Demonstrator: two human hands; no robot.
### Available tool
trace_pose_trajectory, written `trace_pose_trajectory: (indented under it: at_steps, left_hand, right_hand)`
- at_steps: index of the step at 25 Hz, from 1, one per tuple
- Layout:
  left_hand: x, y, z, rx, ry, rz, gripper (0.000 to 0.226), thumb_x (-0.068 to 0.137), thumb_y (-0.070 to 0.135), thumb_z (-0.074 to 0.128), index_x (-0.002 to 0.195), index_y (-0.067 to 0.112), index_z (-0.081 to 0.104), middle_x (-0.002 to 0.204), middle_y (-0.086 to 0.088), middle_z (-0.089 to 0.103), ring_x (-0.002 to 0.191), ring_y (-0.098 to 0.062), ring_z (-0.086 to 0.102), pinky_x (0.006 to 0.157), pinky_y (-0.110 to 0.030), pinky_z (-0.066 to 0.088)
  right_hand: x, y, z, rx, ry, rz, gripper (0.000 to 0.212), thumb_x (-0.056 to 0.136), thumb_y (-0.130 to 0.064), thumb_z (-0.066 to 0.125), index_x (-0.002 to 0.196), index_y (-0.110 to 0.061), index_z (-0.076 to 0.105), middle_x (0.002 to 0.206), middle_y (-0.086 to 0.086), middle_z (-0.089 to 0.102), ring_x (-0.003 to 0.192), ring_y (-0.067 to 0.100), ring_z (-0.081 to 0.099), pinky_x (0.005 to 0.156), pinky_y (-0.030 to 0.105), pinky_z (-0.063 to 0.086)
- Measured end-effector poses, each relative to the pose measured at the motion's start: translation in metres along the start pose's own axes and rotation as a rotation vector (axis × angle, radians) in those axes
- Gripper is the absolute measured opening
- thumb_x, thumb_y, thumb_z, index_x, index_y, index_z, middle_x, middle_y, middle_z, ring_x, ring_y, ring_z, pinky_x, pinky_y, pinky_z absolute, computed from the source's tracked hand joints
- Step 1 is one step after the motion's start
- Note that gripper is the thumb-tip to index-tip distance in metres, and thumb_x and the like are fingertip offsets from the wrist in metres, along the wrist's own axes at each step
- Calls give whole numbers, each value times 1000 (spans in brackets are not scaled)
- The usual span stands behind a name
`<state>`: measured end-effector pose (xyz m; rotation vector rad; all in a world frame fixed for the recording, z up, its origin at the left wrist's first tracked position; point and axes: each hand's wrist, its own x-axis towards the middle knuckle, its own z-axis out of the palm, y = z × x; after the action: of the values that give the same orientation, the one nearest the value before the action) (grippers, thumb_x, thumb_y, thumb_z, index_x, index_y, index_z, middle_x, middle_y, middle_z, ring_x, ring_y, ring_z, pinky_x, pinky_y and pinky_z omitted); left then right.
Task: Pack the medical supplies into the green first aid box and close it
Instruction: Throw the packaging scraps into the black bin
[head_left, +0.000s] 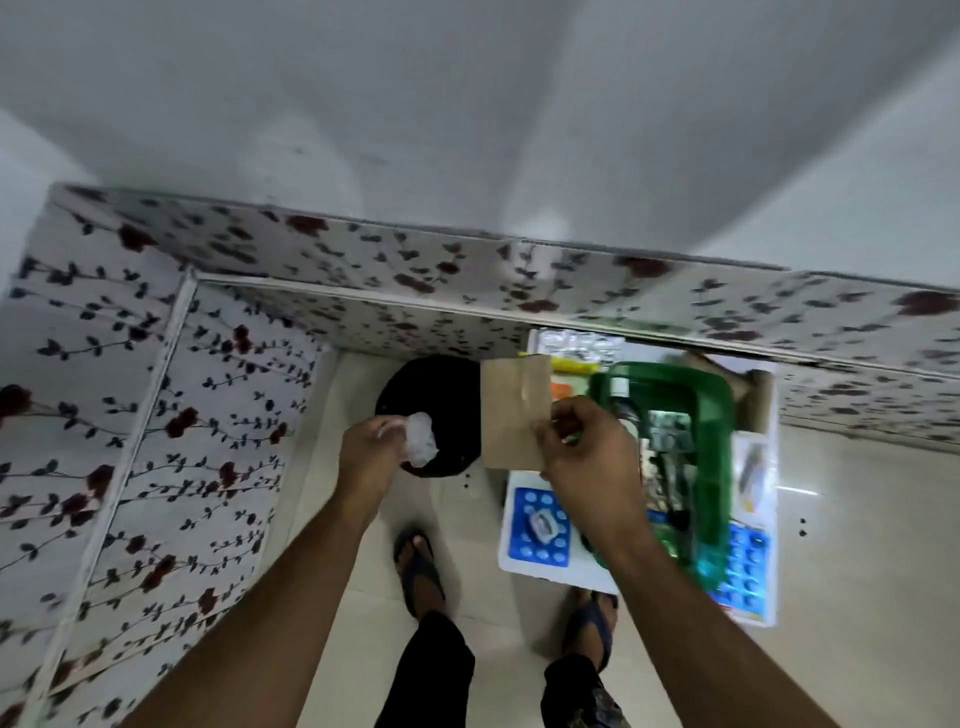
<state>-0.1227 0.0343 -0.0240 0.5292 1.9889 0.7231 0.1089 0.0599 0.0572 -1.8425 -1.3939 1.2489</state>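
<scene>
Pale tiled floor (857, 519); floral-papered wall (130, 415); grey ceiling (467, 104).

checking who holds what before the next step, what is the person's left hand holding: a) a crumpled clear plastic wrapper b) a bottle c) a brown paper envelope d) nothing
a: the left hand grips a crumpled clear plastic wrapper over the round black object, while the brown paper envelope is in the right hand.
</scene>
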Motion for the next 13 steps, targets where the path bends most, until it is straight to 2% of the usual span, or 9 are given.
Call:
trace_pose_trajectory:
  at_steps: [3, 6, 8, 10, 13]
  left_hand:
    - [72, -34, -16, -26, 60, -62, 15, 90, 8, 53, 89, 14, 67, 94, -14, 67, 87, -31, 64, 78, -38, 52]
    - [136, -70, -17, -66, 12, -135, 13, 91, 6, 52, 88, 12, 63, 93, -9, 65, 82, -26, 60, 76, -32, 49]
    - [176, -98, -14, -33, -25, -150, 13, 90, 8, 53, 94, 12, 66, 91, -9, 67, 74, -20, 61, 70, -29, 50]
    - [204, -120, -10, -30, -76, -168, 15, 89, 11, 58, 101, 10, 67, 101, -13, 67, 76, -18, 61, 71, -33, 53]
    - [236, -141, -10, -88, -237, -241, 49, 87, 26, 66, 133, 17, 52, 123, -6, 58, 96, -16, 60, 85, -38, 57]
  right_hand:
    - [29, 4, 109, -301, -73, -87, 7, 86, -17, 58, 81, -13, 61, 76, 7, 68, 78, 33, 65, 59, 32, 41]
    - [69, 30, 191, -561, -166, -1, 16, 87, -14, 53, 97, -5, 62, 97, 17, 70, 93, 38, 65, 67, 34, 46]
    - [94, 58, 238, -579, -215, 101, 16, 90, -13, 49, 96, -2, 59, 100, 18, 68, 92, 38, 65, 65, 33, 44]
    - [113, 84, 269, -575, -245, 167, 11, 92, -13, 48, 87, -5, 53, 97, 18, 67, 88, 36, 65, 61, 32, 43]
    - [130, 114, 302, -543, -271, 221, 21, 96, -20, 45, 79, -8, 51, 82, 12, 62, 81, 33, 64, 62, 34, 50]
